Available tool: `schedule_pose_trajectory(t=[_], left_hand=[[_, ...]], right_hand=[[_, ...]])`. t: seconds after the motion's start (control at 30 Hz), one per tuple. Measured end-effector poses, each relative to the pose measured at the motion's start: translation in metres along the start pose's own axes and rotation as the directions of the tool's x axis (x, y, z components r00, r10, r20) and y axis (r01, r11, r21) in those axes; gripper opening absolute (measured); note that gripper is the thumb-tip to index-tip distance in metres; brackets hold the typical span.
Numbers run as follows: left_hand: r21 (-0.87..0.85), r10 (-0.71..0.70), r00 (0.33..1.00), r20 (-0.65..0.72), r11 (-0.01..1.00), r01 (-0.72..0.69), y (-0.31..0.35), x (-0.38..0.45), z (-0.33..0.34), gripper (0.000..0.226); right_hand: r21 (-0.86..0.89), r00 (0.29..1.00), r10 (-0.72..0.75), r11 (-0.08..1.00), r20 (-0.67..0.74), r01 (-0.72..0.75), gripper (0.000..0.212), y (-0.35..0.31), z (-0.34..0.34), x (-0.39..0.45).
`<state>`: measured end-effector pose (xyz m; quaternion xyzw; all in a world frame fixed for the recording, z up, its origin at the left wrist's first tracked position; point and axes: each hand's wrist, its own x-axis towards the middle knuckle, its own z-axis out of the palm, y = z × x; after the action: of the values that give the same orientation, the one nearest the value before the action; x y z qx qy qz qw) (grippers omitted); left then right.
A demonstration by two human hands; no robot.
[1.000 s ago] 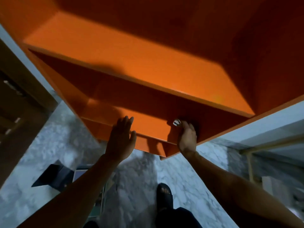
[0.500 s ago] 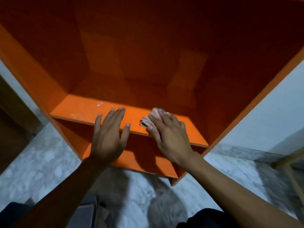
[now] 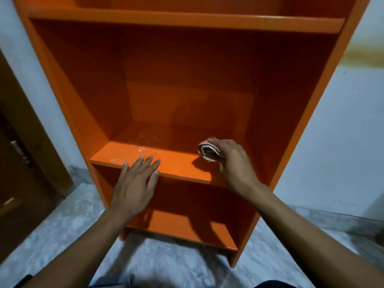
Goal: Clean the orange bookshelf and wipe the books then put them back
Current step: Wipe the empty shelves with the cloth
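The orange bookshelf (image 3: 187,84) stands in front of me with no books on the shelves I can see. My left hand (image 3: 136,181) lies flat with straight fingers on the front edge of the middle shelf (image 3: 178,165). My right hand (image 3: 234,163) grips a folded pink and white cloth (image 3: 207,151) and holds it on the right part of that shelf. Small wet specks or dust (image 3: 141,144) show on the shelf's left part. No books are in view.
A brown wooden door (image 3: 18,163) is at the left. White walls (image 3: 336,142) flank the bookshelf. The floor (image 3: 62,231) is grey marble. A lower shelf (image 3: 187,227) sits beneath my hands.
The view has lifted from the lower shelves to the middle shelf. My right hand with the cloth moved right along the shelf, away from my left hand.
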<state>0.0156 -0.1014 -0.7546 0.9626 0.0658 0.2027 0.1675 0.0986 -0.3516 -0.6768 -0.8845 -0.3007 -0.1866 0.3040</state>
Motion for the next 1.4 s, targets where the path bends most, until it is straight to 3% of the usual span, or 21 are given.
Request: schedule_pose_trajectory(t=[0.1, 0.2, 0.3, 0.37, 0.5, 0.63, 0.7, 0.77, 0.87, 0.93, 1.07, 1.13, 1.27, 1.4], left_hand=[[0.005, -0.031, 0.999, 0.014, 0.999, 0.031, 0.004, 0.002, -0.001, 0.048], [0.0, -0.056, 0.998, -0.004, 0.998, 0.056, 0.009, 0.001, 0.001, 0.049], [-0.014, -0.086, 0.996, -0.001, 0.996, 0.086, 0.014, 0.0, 0.001, 0.047], [-0.018, -0.093, 0.996, 0.009, 0.995, 0.093, 0.017, 0.0, -0.002, 0.048], [0.003, -0.091, 0.994, 0.067, 0.996, 0.091, 0.018, 0.0, -0.01, 0.05], [0.1, -0.119, 0.985, 0.126, 0.989, 0.107, 0.015, 0.003, -0.014, 0.05], [0.11, -0.131, 0.984, 0.122, 0.987, 0.118, 0.014, 0.003, -0.014, 0.05], [0.115, -0.135, 0.983, 0.122, 0.986, 0.121, 0.013, 0.003, -0.013, 0.05], [0.11, -0.131, 0.986, 0.106, 0.987, 0.119, 0.013, 0.003, -0.011, 0.051], [0.106, -0.119, 0.989, 0.094, 0.988, 0.108, 0.012, 0.003, -0.01, 0.051], [0.14, -0.118, 0.99, 0.08, 0.984, 0.106, 0.008, 0.003, -0.008, 0.051], [0.147, -0.118, 0.99, 0.071, 0.983, 0.107, 0.008, 0.003, -0.008, 0.051], [0.059, -0.109, 0.994, 0.021, 0.992, 0.107, -0.003, -0.001, -0.014, 0.05], [-0.011, -0.152, 0.985, -0.084, 0.988, 0.152, -0.031, -0.012, -0.024, 0.055]], right_hand=[[-0.365, 0.96, 0.244, 0.914, 0.14, -0.179, 0.056, 0.023, -0.007, -0.009], [-0.408, 0.92, 0.325, 0.887, 0.217, -0.217, 0.058, 0.027, -0.004, -0.034], [-0.411, 0.941, 0.266, 0.897, 0.207, -0.163, 0.053, 0.021, 0.003, -0.044], [-0.343, 0.953, 0.162, 0.937, 0.256, -0.067, 0.052, 0.011, 0.008, -0.048], [0.05, 0.923, -0.105, 0.994, 0.369, 0.093, 0.06, -0.025, 0.007, -0.058], [0.246, 0.973, -0.129, 0.966, 0.191, 0.08, 0.062, -0.035, 0.009, -0.049], [0.234, 0.997, -0.058, 0.971, 0.052, 0.044, 0.062, -0.023, 0.01, -0.031], [0.11, 0.992, 0.128, 0.986, 0.006, -0.128, 0.055, -0.004, 0.01, -0.009], [-0.103, 0.872, 0.482, 0.875, 0.086, -0.473, 0.028, 0.021, 0.01, 0.018], [-0.179, 0.811, 0.556, 0.83, 0.181, -0.529, 0.025, 0.028, 0.015, 0.029], [-0.365, 0.8, 0.513, 0.842, 0.311, -0.398, 0.047, 0.021, 0.038, 0.051], [-0.396, 0.826, 0.452, 0.864, 0.337, -0.311, 0.05, 0.011, 0.052, 0.061], [-0.348, 0.859, 0.325, 0.919, 0.397, -0.186, 0.06, -0.017, 0.08, 0.071], [-0.273, 0.88, 0.082, 0.96, 0.468, 0.056, 0.053, -0.049, 0.109, 0.066]])
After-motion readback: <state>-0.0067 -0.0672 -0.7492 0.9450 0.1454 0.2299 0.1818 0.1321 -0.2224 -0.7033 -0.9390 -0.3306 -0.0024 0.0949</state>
